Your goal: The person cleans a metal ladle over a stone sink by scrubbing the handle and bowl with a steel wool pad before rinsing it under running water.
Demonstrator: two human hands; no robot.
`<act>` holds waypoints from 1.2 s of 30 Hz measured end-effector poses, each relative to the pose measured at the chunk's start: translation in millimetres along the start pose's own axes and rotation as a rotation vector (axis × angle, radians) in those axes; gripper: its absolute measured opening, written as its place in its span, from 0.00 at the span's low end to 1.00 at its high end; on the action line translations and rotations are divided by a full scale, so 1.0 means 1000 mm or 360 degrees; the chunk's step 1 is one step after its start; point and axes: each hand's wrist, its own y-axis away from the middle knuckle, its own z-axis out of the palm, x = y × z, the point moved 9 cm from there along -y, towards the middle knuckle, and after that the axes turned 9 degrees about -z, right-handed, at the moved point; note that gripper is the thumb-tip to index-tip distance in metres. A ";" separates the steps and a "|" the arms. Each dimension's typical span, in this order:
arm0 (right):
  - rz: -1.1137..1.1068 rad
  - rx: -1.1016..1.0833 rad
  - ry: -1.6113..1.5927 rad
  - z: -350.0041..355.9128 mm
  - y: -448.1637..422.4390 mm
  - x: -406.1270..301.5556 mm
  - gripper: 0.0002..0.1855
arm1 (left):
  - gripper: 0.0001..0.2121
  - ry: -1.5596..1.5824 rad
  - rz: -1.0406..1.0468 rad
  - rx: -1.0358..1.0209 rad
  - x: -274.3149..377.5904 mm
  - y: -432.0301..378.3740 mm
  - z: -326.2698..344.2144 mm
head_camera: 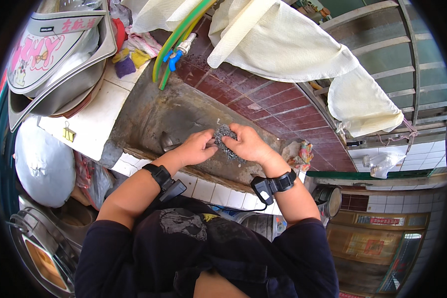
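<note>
A grey metal scouring pad [227, 140] is gripped by my right hand [249, 144], above the stained concrete sink basin [193, 108]. Close beside it on the left, my left hand [196, 148] holds the thin handle of a metal utensil. The rounded metal head [166, 140] of what looks like a ladle or spoon shows to the left of that hand, low over the basin. The pad meets the handle's end between my two hands. Fingers hide most of the handle.
A tap with blue handles [177, 57] and green-yellow hoses [167, 46] stand at the basin's far left corner. Purple and yellow sponges [125, 67] lie on the white tiled ledge [93, 130]. Stacked metal basins [70, 87] are at left. Pale cloth [283, 44] hangs over the red tiled wall [246, 93].
</note>
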 end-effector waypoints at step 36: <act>-0.0859 -0.0439 0.1355 0.016 -0.008 -0.061 0.12 | 0.11 -0.0463 -0.0249 -0.0151 -0.024 -0.017 -0.002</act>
